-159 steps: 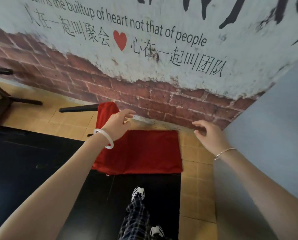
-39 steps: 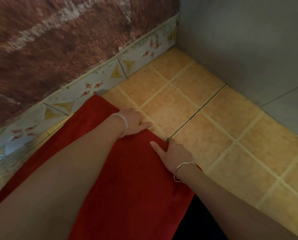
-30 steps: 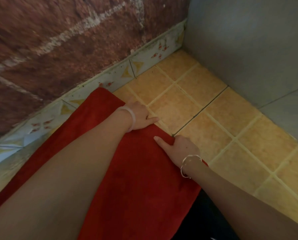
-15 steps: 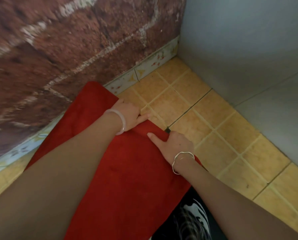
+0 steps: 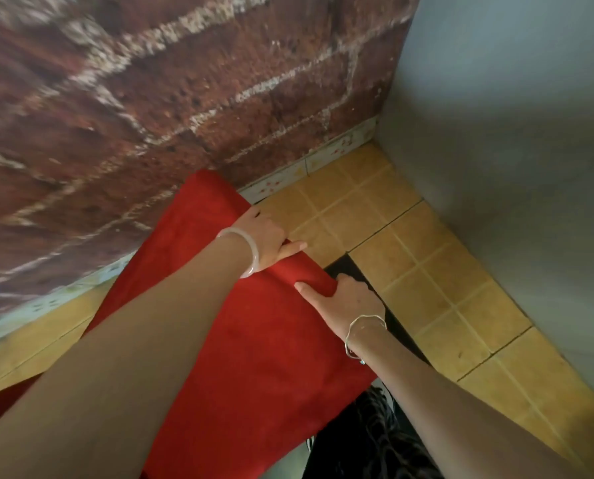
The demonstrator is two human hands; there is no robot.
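Observation:
A red cloth (image 5: 254, 340) lies spread over the floor beside the brick wall. Its far edge is lifted off the tiles and curls over into a roll. My left hand (image 5: 266, 236), with a white bangle on the wrist, grips that rolled edge near the wall. My right hand (image 5: 347, 299), with a thin silver bracelet, grips the same edge closer to me, its thumb lying on top of the cloth. A dark surface (image 5: 350, 267) shows under the lifted corner.
A red brick wall (image 5: 150, 98) with a patterned skirting tile stands on the left. A grey wall (image 5: 513, 133) closes the corner on the right. Yellow floor tiles (image 5: 427, 271) lie beyond the cloth. My checked trousers and a shoe (image 5: 375, 426) are below.
Both hands have closed on the cloth's far edge and lifted it off the tiles. The edge now curls over, baring a dark surface beneath. The view has pulled back.

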